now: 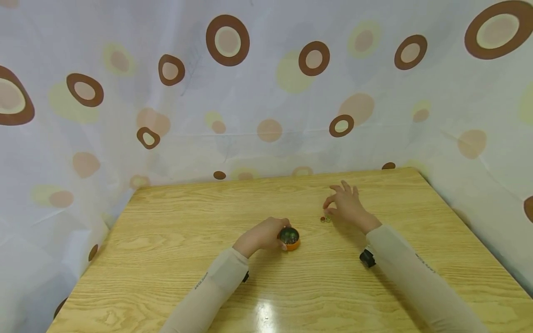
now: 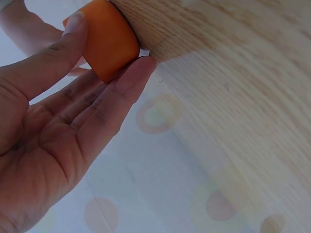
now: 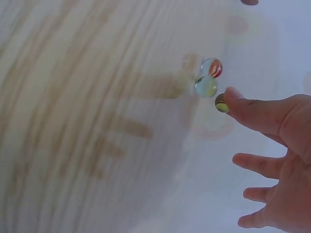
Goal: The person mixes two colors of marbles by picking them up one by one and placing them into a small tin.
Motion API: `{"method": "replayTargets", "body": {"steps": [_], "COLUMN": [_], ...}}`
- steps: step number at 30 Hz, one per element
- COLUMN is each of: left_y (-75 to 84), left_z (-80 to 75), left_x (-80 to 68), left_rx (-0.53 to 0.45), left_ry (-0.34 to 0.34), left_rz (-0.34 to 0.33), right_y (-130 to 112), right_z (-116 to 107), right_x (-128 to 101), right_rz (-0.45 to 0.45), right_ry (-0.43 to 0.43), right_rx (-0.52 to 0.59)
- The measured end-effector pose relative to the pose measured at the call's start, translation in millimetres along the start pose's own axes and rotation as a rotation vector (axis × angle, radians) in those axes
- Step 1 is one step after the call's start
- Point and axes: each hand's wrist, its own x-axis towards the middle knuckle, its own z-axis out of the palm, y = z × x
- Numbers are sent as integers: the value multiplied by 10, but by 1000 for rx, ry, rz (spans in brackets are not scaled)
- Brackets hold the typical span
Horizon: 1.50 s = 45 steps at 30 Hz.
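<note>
The small orange bowl (image 1: 289,239), already holding marbles, is steadied on the wooden surface (image 1: 175,240) by the left hand (image 1: 260,237), fingers curled round its wall. The right hand (image 1: 347,206), fingers loose and grasping nothing, is judged to be at the picking-up step: its fingertip touches one of three loose marbles (image 3: 211,82) right of the bowl. A thumb-and-finger pinch is called for next.

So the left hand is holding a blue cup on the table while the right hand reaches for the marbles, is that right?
Not quite: the cup is orange, not blue, as the left wrist view shows plainly. The rest stands: the left hand holds it on the table while the right hand reaches for the marbles.
</note>
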Motion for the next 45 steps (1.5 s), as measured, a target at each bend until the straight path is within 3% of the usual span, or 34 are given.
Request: {"method": "replayTargets", "body": {"steps": [13, 26, 34, 45], "left_y": [-34, -42, -36, -16], "left_z": [-7, -20, -9, 0], "left_x": [17, 24, 23, 23], "left_rx": [-15, -20, -26, -16], "left_ry": [1, -1, -14, 1], "left_rz": [-20, 10, 9, 14], "right_y": [-490, -866, -891, -688], "right_z": [10, 36, 69, -72], "right_x": [-21, -141, -191, -194], "right_rz": [-137, -245, -272, -204], "right_ry": [58, 0, 0, 68], "right_rx": [136, 206, 201, 189]}}
